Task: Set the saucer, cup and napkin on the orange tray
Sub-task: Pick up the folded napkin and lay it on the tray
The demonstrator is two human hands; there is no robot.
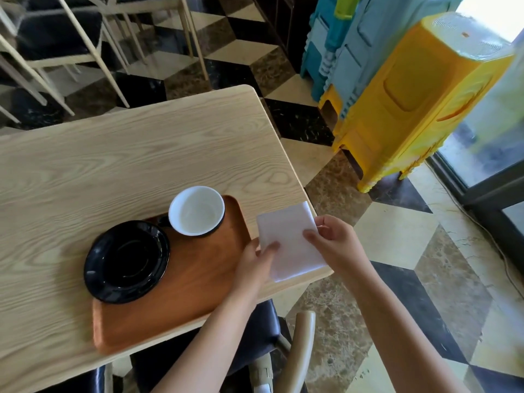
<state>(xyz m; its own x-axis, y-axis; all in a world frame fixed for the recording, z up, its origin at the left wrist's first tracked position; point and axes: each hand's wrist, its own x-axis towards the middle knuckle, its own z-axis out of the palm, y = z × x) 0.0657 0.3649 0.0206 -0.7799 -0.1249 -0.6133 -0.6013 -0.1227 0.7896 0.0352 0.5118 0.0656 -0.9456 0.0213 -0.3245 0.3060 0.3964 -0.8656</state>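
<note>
White and folded square, the napkin (292, 239) is in both of my hands at the right end of the table (113, 165), just right of the tray (198, 279). My left hand (255, 262) has its fingers curled at the napkin's near left edge, thumb pressed on top of the cloth, the rest of the fingers tucked under where I cannot see them. My right hand (331, 239) pinches the right side, thumb lying across the top face and the other fingers behind it. Neither hand is spread wide; both are closed enough to grip the cloth. I cannot tell whether the napkin is resting on the wood or lifted a little above it; its far corner reaches the table's right edge.

The napkin looks flat and smooth, with a faint fold line along its near edge.

The orange tray lies at an angle near the table's near edge. The saucer (127, 260), glossy black, sits on the tray's left end and overhangs its left rim. The cup (197, 211), white inside with a dark outer wall and handle, stands upright at the tray's far right corner, just beside the saucer. It appears empty. The tray's near right part is bare.
</note>
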